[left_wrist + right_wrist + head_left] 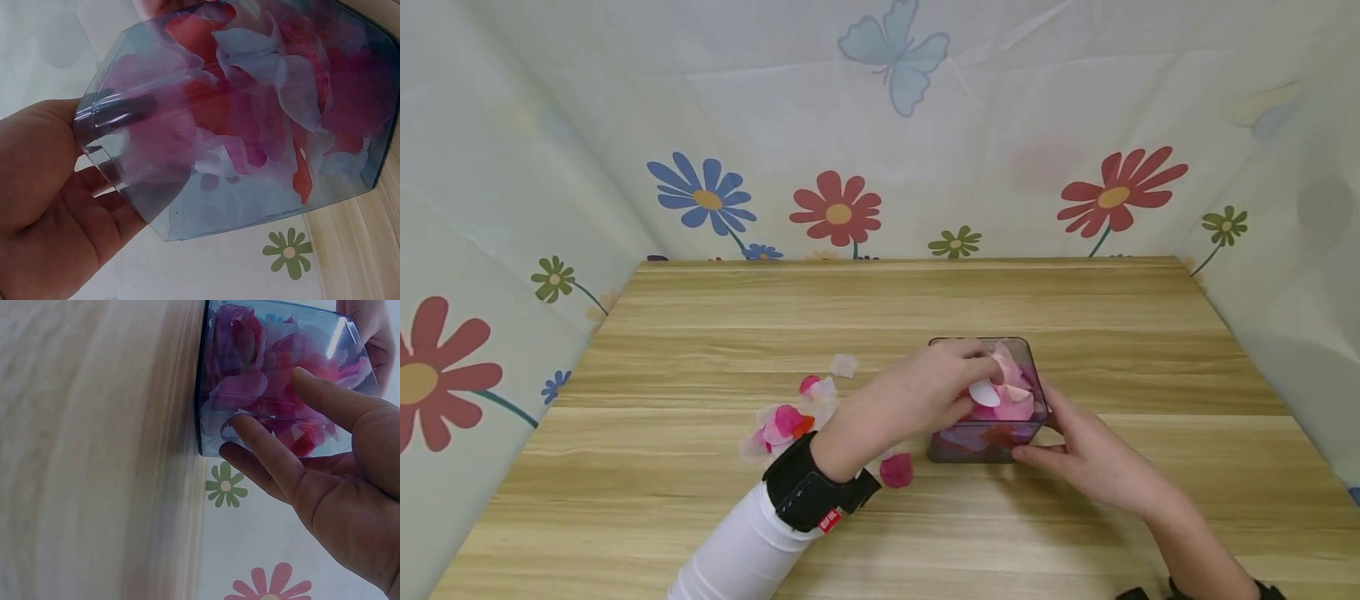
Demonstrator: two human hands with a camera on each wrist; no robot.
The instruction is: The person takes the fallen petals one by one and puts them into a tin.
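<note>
My right hand (1086,460) gripped the clear, smoky box (946,453) at its right side, thumb on the near face. The box stood upright on the desk (647,492), right of the middle, heaped with pink, red and white petals (1017,407). My left hand (931,385) was at its top, fingers bent down among them beside a white petal (985,393); whether they pinched anything, I couldn't tell. Loose petals (787,422) lay left of my left forearm, a pale petal (844,365) just beyond them, and a deep-pink petal (896,471) near my wrist strap (805,492).
</note>
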